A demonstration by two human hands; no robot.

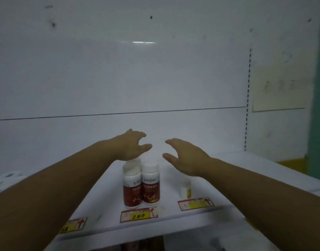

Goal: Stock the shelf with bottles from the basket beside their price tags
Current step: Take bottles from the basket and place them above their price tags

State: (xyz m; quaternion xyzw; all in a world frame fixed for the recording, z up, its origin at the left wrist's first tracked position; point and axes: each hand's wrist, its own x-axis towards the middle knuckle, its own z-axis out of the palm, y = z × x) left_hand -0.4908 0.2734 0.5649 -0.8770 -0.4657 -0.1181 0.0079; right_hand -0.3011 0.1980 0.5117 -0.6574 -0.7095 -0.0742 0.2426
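the left tag [72, 225] sits on the shelf [104, 205] lip under the left forearm, and no bottle shows behind it. the left hand [132, 145] reaches forward palm down, fingers loosely spread and holding nothing. its heel hangs over the cap of the left red bottle [132, 187], and i cannot tell if they touch. the right red bottle [151, 185] stands just below and between the two hands, upright against its twin. both are behind the middle tag [139, 214], marked 200, so this pair looks placed.

the right hand [184, 158] is also out over the shelf, palm turned inward, fingers straight, thumb dropped away, wide and empty. below its wrist stands a small bottle [186, 191], white with yellow and blurred, just behind the right tag [195, 203].

these look like plastic pill bottles: probably light and stiff, with a glossy label that may slip. being tall and narrow, they should tip easily if nudged. the safest hold is likely around the body just under the cap, thumb opposite fingers. the basket is not clearly in view.
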